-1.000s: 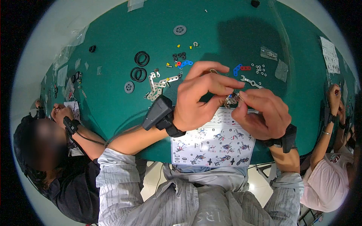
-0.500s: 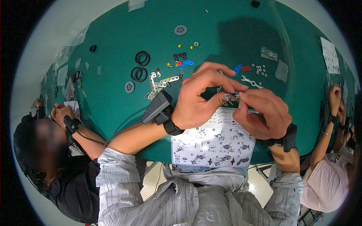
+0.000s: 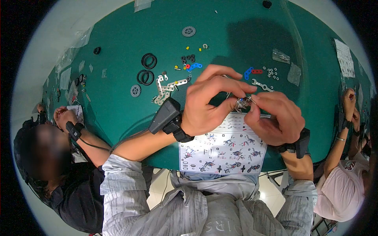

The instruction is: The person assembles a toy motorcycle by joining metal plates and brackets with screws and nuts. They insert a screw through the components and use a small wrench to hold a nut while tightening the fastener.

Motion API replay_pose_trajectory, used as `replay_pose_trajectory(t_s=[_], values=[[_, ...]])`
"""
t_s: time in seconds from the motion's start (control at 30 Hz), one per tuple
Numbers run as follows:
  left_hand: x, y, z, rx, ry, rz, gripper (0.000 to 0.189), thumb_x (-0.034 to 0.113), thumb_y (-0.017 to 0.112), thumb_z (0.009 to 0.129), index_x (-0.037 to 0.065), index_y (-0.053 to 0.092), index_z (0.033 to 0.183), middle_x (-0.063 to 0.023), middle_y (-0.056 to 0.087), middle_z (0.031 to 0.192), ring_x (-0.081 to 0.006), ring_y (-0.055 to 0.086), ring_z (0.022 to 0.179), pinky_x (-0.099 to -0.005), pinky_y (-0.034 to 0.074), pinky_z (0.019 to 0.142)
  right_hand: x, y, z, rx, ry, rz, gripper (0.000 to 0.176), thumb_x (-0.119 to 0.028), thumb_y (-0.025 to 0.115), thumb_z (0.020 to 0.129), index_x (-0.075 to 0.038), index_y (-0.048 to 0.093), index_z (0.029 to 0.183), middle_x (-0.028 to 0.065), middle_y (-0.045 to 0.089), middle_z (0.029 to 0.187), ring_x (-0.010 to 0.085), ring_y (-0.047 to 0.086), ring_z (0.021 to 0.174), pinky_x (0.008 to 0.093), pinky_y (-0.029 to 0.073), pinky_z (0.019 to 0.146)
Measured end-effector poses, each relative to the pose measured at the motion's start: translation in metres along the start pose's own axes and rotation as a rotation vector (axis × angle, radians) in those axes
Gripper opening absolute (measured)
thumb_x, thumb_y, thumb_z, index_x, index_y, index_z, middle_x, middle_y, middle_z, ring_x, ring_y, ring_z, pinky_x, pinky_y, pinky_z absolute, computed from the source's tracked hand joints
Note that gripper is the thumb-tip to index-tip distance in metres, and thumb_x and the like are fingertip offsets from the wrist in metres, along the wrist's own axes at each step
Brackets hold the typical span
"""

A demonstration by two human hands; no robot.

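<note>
Above the printed sheet [image 3: 222, 151], my left hand [image 3: 210, 100] pinches a small metal assembly [image 3: 241, 104] between thumb and fingers. My right hand [image 3: 275, 118] meets it from the right, its thumb and forefinger closed at the assembly's right end on a small part too tiny to name. Just beyond the hands lie a metal wrench [image 3: 262, 85], a blue strip [image 3: 248, 73] and a red strip [image 3: 256, 71]. The fingers partly hide the assembly.
Perforated metal strips [image 3: 167, 89], black rings [image 3: 149, 61], a grey wheel [image 3: 188, 31], a blue curved piece [image 3: 195, 66] and small nuts [image 3: 271, 72] lie on the green table [image 3: 220, 35]. Co-workers sit at left [image 3: 75, 196] and right [image 3: 342, 188].
The metal assembly has turned slightly between my fingers, and the fingers of both hands have shifted a little. The co-worker's hand at the left has moved slightly.
</note>
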State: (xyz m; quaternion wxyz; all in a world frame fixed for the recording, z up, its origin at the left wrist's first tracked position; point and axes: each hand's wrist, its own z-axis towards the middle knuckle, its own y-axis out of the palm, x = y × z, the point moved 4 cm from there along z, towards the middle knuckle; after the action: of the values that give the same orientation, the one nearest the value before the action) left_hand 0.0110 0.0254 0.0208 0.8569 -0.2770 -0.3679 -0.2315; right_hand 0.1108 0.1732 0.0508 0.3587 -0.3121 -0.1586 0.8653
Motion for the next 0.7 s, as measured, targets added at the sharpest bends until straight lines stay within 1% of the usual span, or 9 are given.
replay_pose_trajectory(t_s=[0.17,0.27,0.37,0.47,0.57,0.67,0.7], values=[[-0.0012,0.0003,0.0005,-0.002,-0.009,-0.017,0.028,-0.013,0.062,0.076,0.005,0.060,0.098,-0.0130,0.078,0.105,-0.0295,0.062,0.115,-0.0415,0.049,0.098,0.0006,0.0000,-0.0006,-0.008,-0.029,-0.006,0.034,0.007,0.080,0.069,0.001,0.068,0.100,0.0129,0.071,0.083,0.0246,0.073,0.069,0.0313,0.058,0.058],[0.0000,0.0000,0.0010,-0.003,-0.017,-0.010,0.029,-0.014,0.063,0.076,0.005,0.060,0.097,-0.0130,0.078,0.104,-0.0298,0.062,0.115,-0.0416,0.049,0.098,0.0008,0.0000,0.0004,-0.001,-0.030,-0.002,0.034,0.007,0.080,0.069,0.001,0.068,0.100,0.0128,0.071,0.083,0.0244,0.073,0.069,0.0308,0.058,0.058],[-0.0003,0.0012,0.0020,0.078,-0.019,-0.015,0.026,-0.010,0.070,0.070,0.005,0.069,0.090,-0.0057,0.079,0.098,-0.0256,0.064,0.110,-0.0360,0.053,0.091,0.0005,0.0004,0.0006,0.002,-0.028,-0.007,0.034,0.007,0.080,0.068,0.001,0.068,0.100,0.0133,0.071,0.082,0.0246,0.073,0.069,0.0312,0.058,0.058],[0.0009,0.0011,0.0027,0.087,-0.017,-0.008,0.026,-0.011,0.072,0.069,0.005,0.069,0.089,-0.0054,0.079,0.097,-0.0257,0.064,0.110,-0.0357,0.054,0.090,0.0019,0.0020,-0.0004,0.000,0.063,0.047,0.032,0.007,0.081,0.068,0.001,0.069,0.098,0.0134,0.071,0.082,0.0253,0.074,0.070,0.0321,0.059,0.060],[0.0000,-0.0005,0.0010,0.001,0.009,0.017,0.032,-0.016,0.062,0.074,0.006,0.059,0.096,-0.0123,0.078,0.105,-0.0298,0.062,0.115,-0.0426,0.048,0.099,0.0035,0.0021,-0.0036,-0.011,0.147,0.083,0.030,0.006,0.081,0.069,0.000,0.070,0.096,0.0131,0.072,0.082,0.0262,0.074,0.072,0.0331,0.059,0.062],[-0.0016,-0.0006,0.0000,0.000,-0.004,0.018,0.027,-0.012,0.067,0.078,0.006,0.059,0.097,-0.0117,0.078,0.103,-0.0289,0.062,0.113,-0.0423,0.048,0.098,0.0045,0.0014,-0.0031,-0.034,0.186,0.093,0.028,0.006,0.081,0.069,0.000,0.070,0.094,0.0124,0.072,0.083,0.0266,0.074,0.072,0.0329,0.059,0.063],[-0.0035,-0.0001,-0.0009,0.001,-0.015,0.002,0.026,-0.010,0.068,0.079,0.006,0.059,0.097,-0.0115,0.078,0.102,-0.0286,0.062,0.113,-0.0420,0.048,0.097,0.0039,0.0009,-0.0023,-0.030,0.158,0.078,0.028,0.006,0.081,0.069,0.000,0.070,0.094,0.0124,0.072,0.084,0.0265,0.074,0.073,0.0327,0.059,0.063]])
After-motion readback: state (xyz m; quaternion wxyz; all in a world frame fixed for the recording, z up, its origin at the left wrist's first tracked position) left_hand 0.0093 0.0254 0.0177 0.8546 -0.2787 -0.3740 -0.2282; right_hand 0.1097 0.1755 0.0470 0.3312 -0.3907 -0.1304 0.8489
